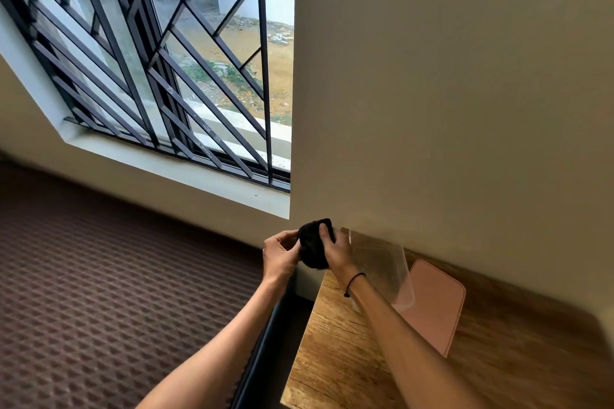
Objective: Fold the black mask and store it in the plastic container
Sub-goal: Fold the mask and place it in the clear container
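Observation:
The black mask (311, 247) is bunched into a small dark bundle, held in the air off the table's left end, near the wall corner. My left hand (280, 251) pinches its left edge. My right hand (337, 251) wraps its right side, with fingers over the top. A clear plastic container (382, 267) stands on the wooden table (335, 342) just right of my right hand, partly hidden behind my right wrist. Its inside is hard to make out.
A pink lid or flat pad (433, 304) lies on the table right of the container. The wall runs close behind the table. A barred window (186, 76) fills the upper left. Patterned brown carpet (99, 292) covers the floor to the left.

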